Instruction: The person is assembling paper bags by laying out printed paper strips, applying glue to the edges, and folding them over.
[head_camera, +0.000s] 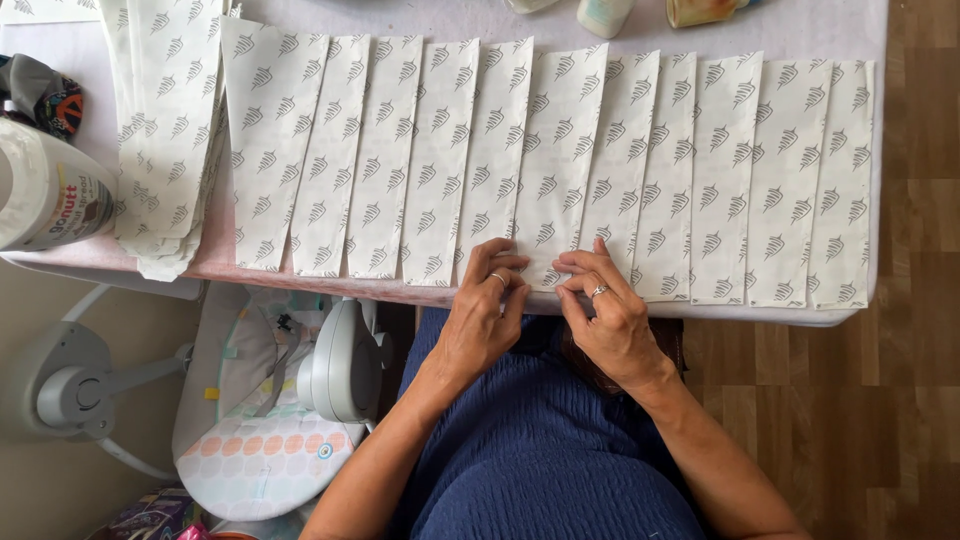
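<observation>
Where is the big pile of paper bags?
In the head view, the stack of patterned paper bags lies at the table's left end, between the white jar and the overlapping row of bags.

A white tub (45, 195) with a printed label sits far left of the fingers on the table (800, 25). A dark patterned cloth (40, 95) lies above it. Bottles (605, 15) stand at the far edge, well above the fingers. Below and left of them, a baby bouncer (265, 440) with a dotted seat rests on the wood floor (900, 400).
</observation>
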